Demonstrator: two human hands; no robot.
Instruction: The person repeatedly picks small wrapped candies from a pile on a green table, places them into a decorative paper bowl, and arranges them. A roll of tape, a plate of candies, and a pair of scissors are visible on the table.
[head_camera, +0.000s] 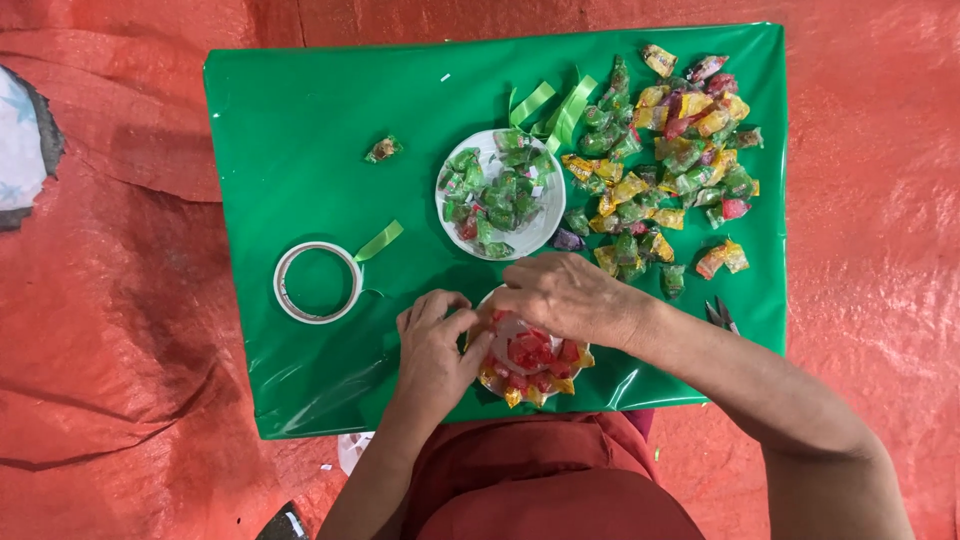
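A left hand (432, 345) and right hand (562, 298) are pinching the rim of a candy-ringed plate (530, 370) at the near edge of a green sheet (300, 130). Beyond are sitting a white bowl of green candies (500, 193), a loose candy pile (670, 160) and a tape roll (318, 282).

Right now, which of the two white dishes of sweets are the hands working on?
The near dish, ringed with red and yellow sweets. Both the left hand and the right hand rest on it. The far dish of green sweets lies untouched beyond them.
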